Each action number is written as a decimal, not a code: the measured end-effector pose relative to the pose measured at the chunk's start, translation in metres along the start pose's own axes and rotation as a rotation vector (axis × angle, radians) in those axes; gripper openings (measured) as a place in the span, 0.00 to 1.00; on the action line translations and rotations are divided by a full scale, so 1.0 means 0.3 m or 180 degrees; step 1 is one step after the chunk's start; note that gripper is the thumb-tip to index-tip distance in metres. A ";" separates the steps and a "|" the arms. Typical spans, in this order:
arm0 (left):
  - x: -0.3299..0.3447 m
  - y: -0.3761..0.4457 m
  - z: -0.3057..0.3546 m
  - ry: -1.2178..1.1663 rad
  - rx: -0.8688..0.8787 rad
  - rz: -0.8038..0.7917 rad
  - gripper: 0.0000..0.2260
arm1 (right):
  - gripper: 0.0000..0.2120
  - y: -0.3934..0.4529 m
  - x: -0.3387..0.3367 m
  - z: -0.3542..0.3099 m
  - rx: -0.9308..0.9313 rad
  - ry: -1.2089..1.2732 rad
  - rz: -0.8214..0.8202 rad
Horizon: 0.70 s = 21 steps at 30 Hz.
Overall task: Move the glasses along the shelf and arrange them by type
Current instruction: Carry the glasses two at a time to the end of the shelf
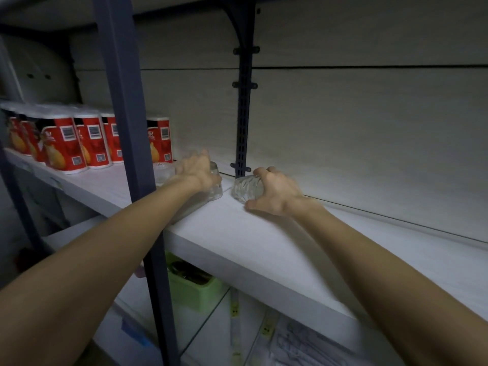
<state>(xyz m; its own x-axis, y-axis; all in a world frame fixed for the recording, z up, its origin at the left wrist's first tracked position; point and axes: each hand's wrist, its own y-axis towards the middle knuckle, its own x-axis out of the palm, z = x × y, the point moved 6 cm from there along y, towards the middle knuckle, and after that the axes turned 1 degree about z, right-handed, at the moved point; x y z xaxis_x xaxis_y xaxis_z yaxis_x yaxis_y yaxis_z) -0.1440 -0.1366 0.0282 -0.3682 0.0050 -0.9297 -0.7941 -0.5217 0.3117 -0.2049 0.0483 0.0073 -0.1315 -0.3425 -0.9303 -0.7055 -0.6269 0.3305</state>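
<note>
White shelf [264, 249]: glasses grouped at its far edge, left of centre. Smooth glass [215, 192] is gripped by left hand [195, 169]; cut-pattern glass [244, 190], apparently tilted, is clasped by right hand [274, 191]. Fragile, slippery; best held round the walls.

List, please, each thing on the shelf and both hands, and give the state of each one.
Left hand: fingers curled over a clear glass.
Left glass: standing on the shelf, held.
Right hand: grips a cut glass.
Cut glass: tilted, gripped from the right.
Small glass: standing free behind the post.
Cans: upright, in a row.
Shelf: bare on the right.
</note>
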 end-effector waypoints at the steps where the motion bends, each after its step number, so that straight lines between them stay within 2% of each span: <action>1: 0.006 -0.001 0.005 -0.0072 -0.0025 -0.0059 0.28 | 0.42 -0.010 -0.004 0.009 0.0037 0.0079 -0.0009; 3: 0.024 0.003 0.013 -0.0195 -0.0013 -0.0186 0.24 | 0.43 -0.038 -0.015 0.028 0.0065 0.0186 0.0020; 6: 0.041 0.001 0.012 -0.0397 0.0009 -0.0220 0.27 | 0.43 -0.085 -0.024 0.054 0.0035 0.0287 0.0054; 13: -0.035 -0.079 0.054 -0.0870 0.0204 0.0149 0.28 | 0.40 -0.242 -0.088 0.119 0.0259 0.0694 0.0126; 15: -0.059 -0.125 0.067 -0.1318 0.0251 0.0277 0.32 | 0.40 -0.302 -0.121 0.139 0.0366 0.0908 0.0288; 18: -0.091 -0.224 0.100 -0.2383 0.0125 0.0488 0.42 | 0.40 -0.422 -0.200 0.184 0.0499 0.1324 0.0689; 21: -0.135 -0.366 0.186 -0.3211 -0.0122 0.0728 0.40 | 0.36 -0.598 -0.306 0.260 0.0719 0.1881 0.1146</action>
<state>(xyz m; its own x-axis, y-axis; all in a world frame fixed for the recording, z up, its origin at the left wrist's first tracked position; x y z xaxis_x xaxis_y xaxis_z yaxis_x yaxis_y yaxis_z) -0.0688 -0.0318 0.0426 -0.7564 0.6057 -0.2469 -0.6448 -0.6269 0.4374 -0.1204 0.2467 0.0209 -0.0294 -0.8611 -0.5075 -0.8244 -0.2662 0.4995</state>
